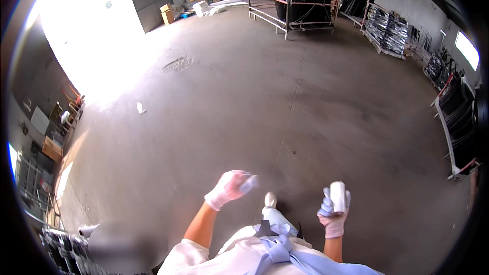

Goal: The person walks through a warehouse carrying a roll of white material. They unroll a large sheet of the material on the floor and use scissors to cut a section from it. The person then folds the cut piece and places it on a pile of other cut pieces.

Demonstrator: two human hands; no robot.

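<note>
My right hand (332, 216), in a pale glove with bluish-grey fingers, is wrapped round a small white cylinder (337, 197), which stands roughly upright in the grip. What the cylinder is made of does not show. My left hand (232, 187), gloved in pinkish white, hangs over the floor at the front of my body. Motion smears its fingers, and nothing can be made out in it. Both hands are well apart, on either side of my one visible shoe (270, 200).
Grey concrete floor (219, 107) spreads ahead, with a rough patch (177, 64) and a white scrap (141, 108). A red-and-white rack (288, 12) holds black panels at the back. Wrapped stacks (386, 30) and another rack (448, 137) line the right. A bright doorway (94, 30) opens at left.
</note>
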